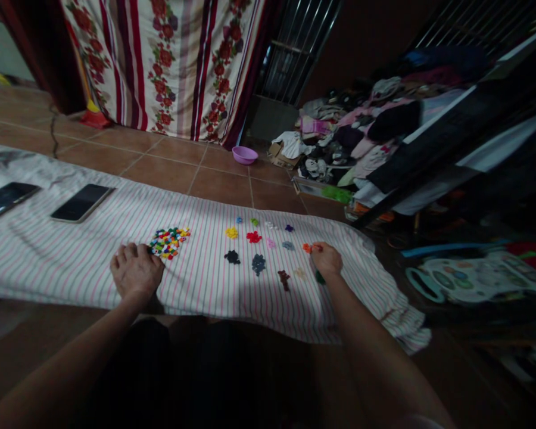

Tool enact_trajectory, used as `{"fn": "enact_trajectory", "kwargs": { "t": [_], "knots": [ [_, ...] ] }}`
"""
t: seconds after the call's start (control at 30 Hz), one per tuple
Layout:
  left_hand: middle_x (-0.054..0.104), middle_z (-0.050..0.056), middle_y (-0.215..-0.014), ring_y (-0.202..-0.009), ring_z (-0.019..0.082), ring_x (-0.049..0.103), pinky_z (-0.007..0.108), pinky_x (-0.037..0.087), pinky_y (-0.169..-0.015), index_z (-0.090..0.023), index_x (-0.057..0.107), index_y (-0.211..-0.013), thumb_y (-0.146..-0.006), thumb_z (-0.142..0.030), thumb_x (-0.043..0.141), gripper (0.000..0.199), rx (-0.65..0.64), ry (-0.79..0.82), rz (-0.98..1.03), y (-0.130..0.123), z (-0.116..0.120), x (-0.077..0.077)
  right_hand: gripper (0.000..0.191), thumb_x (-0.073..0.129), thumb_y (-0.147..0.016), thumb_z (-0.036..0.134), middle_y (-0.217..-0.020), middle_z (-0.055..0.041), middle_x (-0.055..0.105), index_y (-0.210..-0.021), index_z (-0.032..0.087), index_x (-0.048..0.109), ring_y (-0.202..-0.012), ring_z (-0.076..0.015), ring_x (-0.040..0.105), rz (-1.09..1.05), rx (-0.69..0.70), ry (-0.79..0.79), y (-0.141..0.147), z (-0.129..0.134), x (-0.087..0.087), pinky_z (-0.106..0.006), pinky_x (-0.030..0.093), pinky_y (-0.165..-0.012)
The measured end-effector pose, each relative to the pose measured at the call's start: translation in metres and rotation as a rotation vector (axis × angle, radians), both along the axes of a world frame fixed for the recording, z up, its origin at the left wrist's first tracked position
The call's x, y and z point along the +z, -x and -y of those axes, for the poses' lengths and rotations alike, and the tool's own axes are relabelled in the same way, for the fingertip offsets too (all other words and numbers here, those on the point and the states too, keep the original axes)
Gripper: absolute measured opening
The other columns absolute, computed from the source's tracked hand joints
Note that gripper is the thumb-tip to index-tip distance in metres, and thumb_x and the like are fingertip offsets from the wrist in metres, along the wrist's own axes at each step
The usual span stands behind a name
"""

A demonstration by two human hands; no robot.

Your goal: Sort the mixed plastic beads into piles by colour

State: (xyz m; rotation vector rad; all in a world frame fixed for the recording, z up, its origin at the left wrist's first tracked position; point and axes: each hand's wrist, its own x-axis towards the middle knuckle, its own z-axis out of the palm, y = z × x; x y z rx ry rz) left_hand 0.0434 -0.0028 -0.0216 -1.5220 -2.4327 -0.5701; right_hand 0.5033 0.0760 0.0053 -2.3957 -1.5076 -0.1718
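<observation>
My left hand (136, 269) lies palm down on the striped cloth (205, 280), fingers apart and a little bent, its thumb side by a heap of mixed-colour beads (168, 242). Over on the right, my right hand (327, 258) is closed in a pinch, fingertips at a small group of orange beads (307, 248); whatever they hold is too small to make out. Between the hands lie single-colour groups: yellow beads (231, 233), red beads (254, 237), black beads (232, 257), grey beads (258, 264), brown beads (284, 279) and several more. Dark green beads (320, 277) are partly hidden by my right wrist.
Two phones, one a dark-screened phone (83, 203), lie on the cloth at the left. Beyond it, a purple basin (245, 155) stands on the tiled floor before a floral curtain (170, 65). A clothes pile (352, 131) and a white toy panel (477, 277) are at the right.
</observation>
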Motion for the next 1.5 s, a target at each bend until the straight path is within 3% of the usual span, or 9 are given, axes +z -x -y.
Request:
{"fn": "enact_trajectory", "kwargs": {
  "t": [0.4, 0.6, 0.8, 1.1, 1.3, 1.5],
  "knots": [
    [0.057, 0.017, -0.113, -0.119, 0.031, 0.044, 0.047, 0.032, -0.097, -0.013, 0.059, -0.102, -0.083, -0.032, 0.033, 0.037, -0.001, -0.015, 0.025, 0.000, 0.000, -0.001, 0.031, 0.044, -0.082, 0.020, -0.089, -0.0102, 0.068, -0.098, 0.017, 0.071, -0.079, -0.0204, 0.061, -0.035, 0.058, -0.089, 0.010, -0.002, -0.001, -0.028, 0.041, -0.070],
    [0.058, 0.017, -0.114, -0.119, 0.032, 0.044, 0.048, 0.032, -0.097, -0.013, 0.060, -0.099, -0.082, -0.031, 0.034, 0.036, 0.010, -0.029, 0.027, 0.001, -0.002, -0.004, 0.031, 0.045, -0.078, 0.021, -0.087, -0.0089, 0.068, -0.096, 0.016, 0.070, -0.079, -0.0200, 0.059, -0.109, 0.183, -0.206, 0.038, -0.012, -0.002, -0.031, 0.043, -0.076],
    [0.056, 0.019, -0.119, -0.122, 0.033, 0.043, 0.048, 0.030, -0.100, -0.012, 0.060, -0.101, -0.081, -0.030, 0.035, 0.036, -0.005, -0.054, 0.036, 0.002, -0.002, -0.005, 0.031, 0.043, -0.077, 0.023, -0.089, -0.0092, 0.068, -0.091, 0.018, 0.070, -0.082, -0.0217, 0.060, -0.203, 0.395, -0.295, 0.089, -0.024, 0.000, -0.034, 0.044, -0.079],
    [0.056, 0.018, -0.119, -0.122, 0.033, 0.043, 0.047, 0.031, -0.101, -0.012, 0.060, -0.099, -0.082, -0.029, 0.036, 0.034, 0.013, -0.037, -0.003, 0.001, -0.002, -0.003, 0.026, 0.045, -0.081, 0.021, -0.089, -0.0062, 0.068, -0.090, 0.020, 0.069, -0.087, -0.0204, 0.059, -0.288, 0.775, -0.330, 0.192, -0.025, 0.006, -0.033, 0.045, -0.083],
    [0.055, 0.020, -0.123, -0.127, 0.034, 0.040, 0.048, 0.029, -0.103, -0.011, 0.060, -0.101, -0.082, -0.029, 0.036, 0.036, -0.001, -0.038, 0.035, 0.001, -0.002, -0.002, 0.024, 0.049, -0.082, 0.017, -0.091, -0.0039, 0.068, -0.094, 0.022, 0.069, -0.087, -0.0180, 0.059, -0.319, 0.943, -0.165, 0.261, -0.023, 0.003, -0.030, 0.044, -0.084],
    [0.055, 0.020, -0.126, -0.128, 0.035, 0.039, 0.052, 0.028, -0.102, -0.013, 0.061, -0.104, -0.080, -0.027, 0.039, 0.036, -0.004, -0.023, 0.077, 0.001, -0.002, 0.001, 0.022, 0.052, -0.083, 0.018, -0.093, -0.0042, 0.066, -0.098, 0.022, 0.068, -0.089, -0.0176, 0.057, -0.330, 0.921, -0.023, 0.310, -0.025, -0.010, -0.029, 0.042, -0.084]
  ]
}}
